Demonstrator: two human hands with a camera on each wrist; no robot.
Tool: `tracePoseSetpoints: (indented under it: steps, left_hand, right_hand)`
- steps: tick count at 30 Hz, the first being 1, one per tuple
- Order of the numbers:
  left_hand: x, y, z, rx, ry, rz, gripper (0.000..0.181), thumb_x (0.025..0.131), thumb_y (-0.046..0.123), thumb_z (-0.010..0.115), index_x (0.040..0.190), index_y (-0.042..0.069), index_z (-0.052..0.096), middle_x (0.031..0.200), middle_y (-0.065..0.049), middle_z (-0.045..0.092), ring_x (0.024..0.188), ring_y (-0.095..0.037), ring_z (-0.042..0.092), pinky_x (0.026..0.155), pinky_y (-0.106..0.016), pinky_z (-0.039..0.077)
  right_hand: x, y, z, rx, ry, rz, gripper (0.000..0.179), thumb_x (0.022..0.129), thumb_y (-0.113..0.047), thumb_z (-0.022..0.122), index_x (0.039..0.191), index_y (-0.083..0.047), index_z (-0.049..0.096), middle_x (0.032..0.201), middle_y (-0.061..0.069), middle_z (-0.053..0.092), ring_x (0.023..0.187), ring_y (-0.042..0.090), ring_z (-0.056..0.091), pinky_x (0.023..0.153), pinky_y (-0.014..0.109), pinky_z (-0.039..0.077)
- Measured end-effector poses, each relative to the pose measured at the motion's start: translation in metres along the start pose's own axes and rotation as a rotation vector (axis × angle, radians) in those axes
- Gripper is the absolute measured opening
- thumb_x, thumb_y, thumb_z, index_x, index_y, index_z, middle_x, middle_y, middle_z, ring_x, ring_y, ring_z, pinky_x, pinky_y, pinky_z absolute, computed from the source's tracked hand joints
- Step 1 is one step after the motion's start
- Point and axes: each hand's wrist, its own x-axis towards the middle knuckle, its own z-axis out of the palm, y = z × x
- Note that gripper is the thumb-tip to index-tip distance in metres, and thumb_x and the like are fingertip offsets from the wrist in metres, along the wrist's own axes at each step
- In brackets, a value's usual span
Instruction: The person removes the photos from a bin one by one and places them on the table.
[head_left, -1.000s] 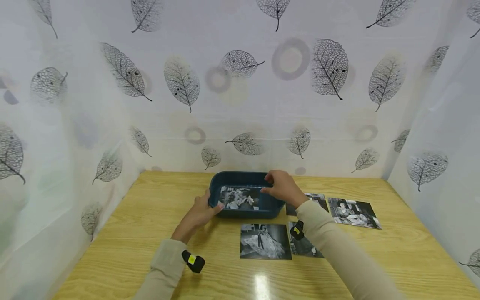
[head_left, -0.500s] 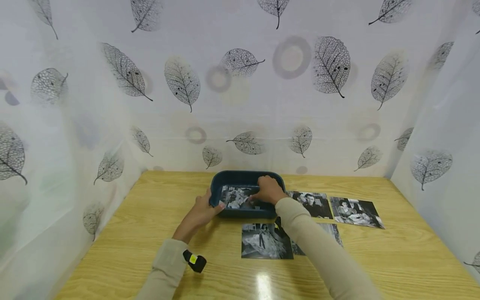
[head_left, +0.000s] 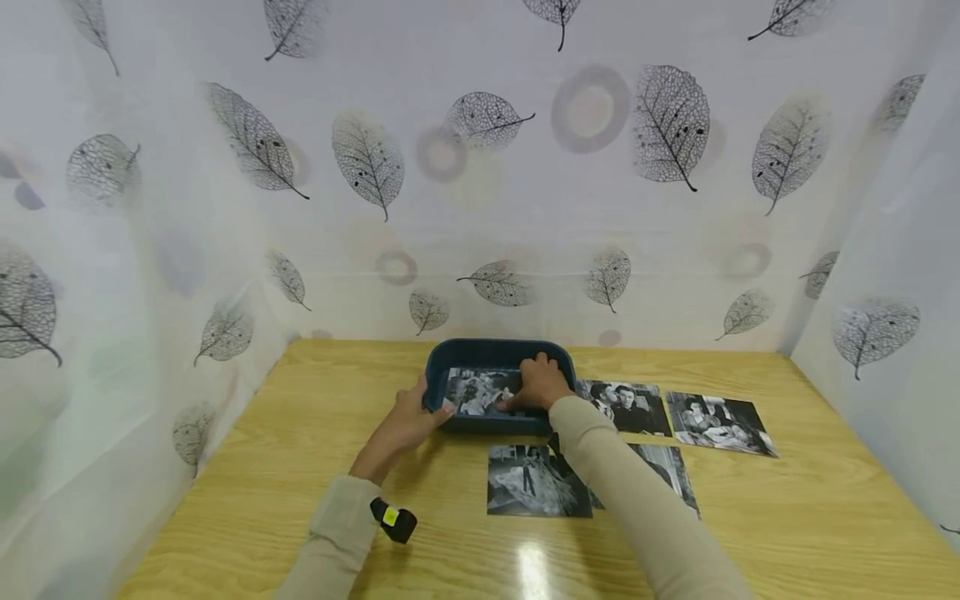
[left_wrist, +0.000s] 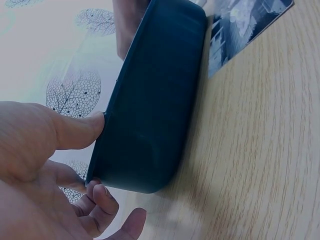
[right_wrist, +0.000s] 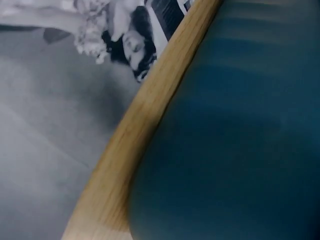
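Observation:
A dark blue rectangular tray point(head_left: 491, 424) stands at the back middle of the table, with a black-and-white photograph point(head_left: 472, 392) lying in its left part. My left hand point(head_left: 405, 421) grips the tray's left end; in the left wrist view, the thumb presses the rim and fingertips touch the outer wall point(left_wrist: 145, 110). My right hand point(head_left: 543, 386) reaches into the tray, its thumb at the photograph's front right. Whether the fingers pinch the photograph is hidden. The right wrist view shows only the tray's outer wall point(right_wrist: 240, 150) and part of a photograph point(right_wrist: 55, 100), not the hand.
Right of the tray lie a photograph of people point(head_left: 628, 408) and another photograph point(head_left: 722, 423). In front are a photograph of a figure in a wide gown point(head_left: 536, 482) and a partly hidden one point(head_left: 667, 468) under my right sleeve. A leaf-patterned curtain point(head_left: 495, 200) encloses the wooden table point(head_left: 262, 500).
My right hand has come down from above the tray's right side, leftward onto the photograph inside. The back photographs beside the tray are more exposed. My left hand keeps its hold.

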Motion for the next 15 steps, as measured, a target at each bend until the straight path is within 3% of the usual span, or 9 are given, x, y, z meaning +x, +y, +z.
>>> tracePoseSetpoints:
  steps: [9, 15]
  left_hand:
    - [0.0, 0.001, 0.001, -0.002, 0.0, -0.002, 0.086, 0.101, 0.023, 0.063, 0.161, -0.003, 0.007, 0.16, -0.039, 0.007, 0.147, -0.053, 0.014, 0.117, -0.062, 0.019]
    - [-0.001, 0.001, 0.0, 0.005, 0.004, -0.006, 0.086, 0.101, 0.024, 0.063, 0.161, -0.002, 0.007, 0.16, -0.038, 0.009, 0.147, -0.053, 0.016, 0.117, -0.063, 0.02]
  right_hand:
    - [-0.002, 0.0, -0.001, 0.09, 0.063, 0.014, 0.074, 0.075, -0.038, 0.092, 0.123, 0.007, 0.058, 0.125, 0.03, 0.051, 0.113, 0.046, 0.053, 0.096, 0.056, 0.047]
    - [0.008, 0.002, 0.004, 0.158, 0.174, 0.018, 0.041, 0.078, -0.016, 0.09, 0.103, 0.004, 0.064, 0.105, 0.021, 0.058, 0.093, 0.035, 0.06, 0.082, 0.048, 0.054]
